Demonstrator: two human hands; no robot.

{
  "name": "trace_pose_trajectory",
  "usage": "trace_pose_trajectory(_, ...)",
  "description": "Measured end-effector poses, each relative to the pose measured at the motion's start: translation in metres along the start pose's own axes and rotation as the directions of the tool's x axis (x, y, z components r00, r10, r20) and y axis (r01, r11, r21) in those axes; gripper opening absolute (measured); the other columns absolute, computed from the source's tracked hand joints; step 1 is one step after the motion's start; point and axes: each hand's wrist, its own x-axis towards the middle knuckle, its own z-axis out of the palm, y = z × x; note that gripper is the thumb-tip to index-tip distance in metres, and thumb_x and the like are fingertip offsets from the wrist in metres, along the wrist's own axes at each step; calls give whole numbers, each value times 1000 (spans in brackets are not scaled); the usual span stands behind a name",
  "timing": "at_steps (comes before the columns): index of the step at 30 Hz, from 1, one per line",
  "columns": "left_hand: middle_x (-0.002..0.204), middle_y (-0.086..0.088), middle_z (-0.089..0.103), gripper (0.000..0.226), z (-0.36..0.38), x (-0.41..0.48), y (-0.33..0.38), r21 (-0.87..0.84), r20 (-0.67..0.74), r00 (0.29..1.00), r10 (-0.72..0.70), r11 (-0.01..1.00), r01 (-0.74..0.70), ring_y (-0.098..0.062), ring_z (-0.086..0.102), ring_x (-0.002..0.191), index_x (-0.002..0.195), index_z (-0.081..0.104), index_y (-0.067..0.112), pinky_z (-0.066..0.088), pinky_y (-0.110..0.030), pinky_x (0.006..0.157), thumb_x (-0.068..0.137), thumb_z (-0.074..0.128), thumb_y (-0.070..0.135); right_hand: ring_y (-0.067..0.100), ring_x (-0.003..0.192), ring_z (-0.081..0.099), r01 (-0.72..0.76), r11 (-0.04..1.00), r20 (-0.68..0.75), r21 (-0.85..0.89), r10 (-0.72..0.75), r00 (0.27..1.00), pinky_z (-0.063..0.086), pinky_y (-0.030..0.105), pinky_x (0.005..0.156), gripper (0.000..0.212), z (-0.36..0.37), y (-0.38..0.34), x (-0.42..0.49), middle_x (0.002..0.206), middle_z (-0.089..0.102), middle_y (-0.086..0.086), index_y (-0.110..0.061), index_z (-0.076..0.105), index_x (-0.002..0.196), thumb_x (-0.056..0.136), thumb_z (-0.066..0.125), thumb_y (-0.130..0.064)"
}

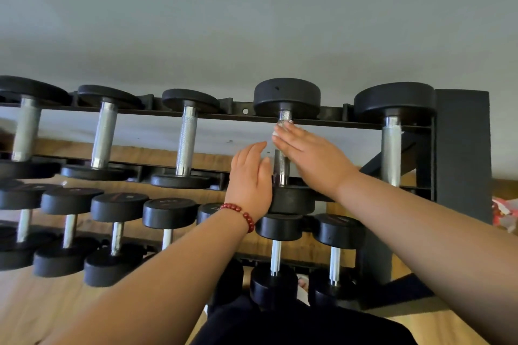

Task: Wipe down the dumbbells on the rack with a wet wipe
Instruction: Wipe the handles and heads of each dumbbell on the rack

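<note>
Crossing above the lower-tier dumbbells (117, 207), two bare forearms rise to the upper tier. The left hand (249, 179) — a red bead bracelet (241, 214) on its wrist — stands flat just left of the knurled handle (280, 168) of one dumbbell (286, 95), fingers straight and together. Whether it touches the steel I cannot tell. The right hand (311, 154) lies across that handle, fingers straight and pressed together, a scrap of white wet wipe (276, 133) showing under the fingertips. This dumbbell sits second from the right end of the black rack (462, 148) — behind it, a grey wall (252, 8).
</note>
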Motion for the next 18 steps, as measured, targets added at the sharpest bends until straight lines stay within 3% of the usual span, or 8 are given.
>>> trace_pose_trajectory(2, 146, 2, 37, 40, 1, 1, -1, -1, -3, 1000, -2, 1000, 2, 5, 19, 125, 143, 40, 16, 15, -17, 108, 104, 34, 20, 17, 147, 5, 28, 996, 59, 80, -32, 998, 13, 35, 116, 80, 3, 4, -8, 160, 12, 2, -15, 22, 152, 85, 55, 14)
trace_pose_trajectory(6, 140, 5, 38, 40, 2, 1, -2, 1, -21, 1000, -19, 1000, 19, 1, 25, 128, 142, 42, 17, 18, -18, 108, 103, 34, 20, 21, 148, 11, 107, 991, 82, 82, -114, 990, 23, 42, 118, 79, -4, 24, 7, 160, 19, 7, -13, 26, 152, 83, 52, 18)
trace_pose_trajectory(9, 137, 8, 38, 38, 3, 1, -3, -18, -41, 998, -45, 999, 45, 1, 27, 128, 140, 44, 20, 19, -19, 108, 103, 35, 20, 19, 147, 6, 64, 993, 53, 101, -70, 996, 14, 38, 121, 76, -4, 29, 18, 160, 18, 7, -10, 26, 151, 85, 46, 21)
trace_pose_trajectory(11, 140, 5, 40, 38, 3, 1, -3, -21, -52, 997, -58, 998, 57, -4, 29, 132, 139, 45, 19, 20, -19, 108, 103, 35, 20, 18, 146, 8, 142, 983, 82, 118, -152, 985, 12, 35, 118, 77, 0, 27, 7, 159, 20, 5, -13, 28, 151, 84, 51, 19)
trace_pose_trajectory(15, 141, 2, 42, 37, 5, 1, -4, -32, -62, 997, -53, 998, 51, -5, 32, 132, 139, 45, 18, 22, -19, 108, 102, 36, 18, 22, 141, 23, 379, 918, 95, 113, -390, 916, 23, 43, 112, 82, -5, 39, 2, 154, 33, 6, -12, 39, 146, 75, 64, 18)
trace_pose_trajectory(18, 141, 2, 42, 37, 5, 2, -5, -28, -64, 997, -48, 999, 46, 2, 29, 126, 139, 46, 18, 21, -17, 106, 102, 36, 18, 14, 143, 6, 223, 970, 45, 96, -228, 973, 9, 33, 115, 87, -5, 44, 20, 154, 11, -3, -15, 20, 149, 77, 50, 25)
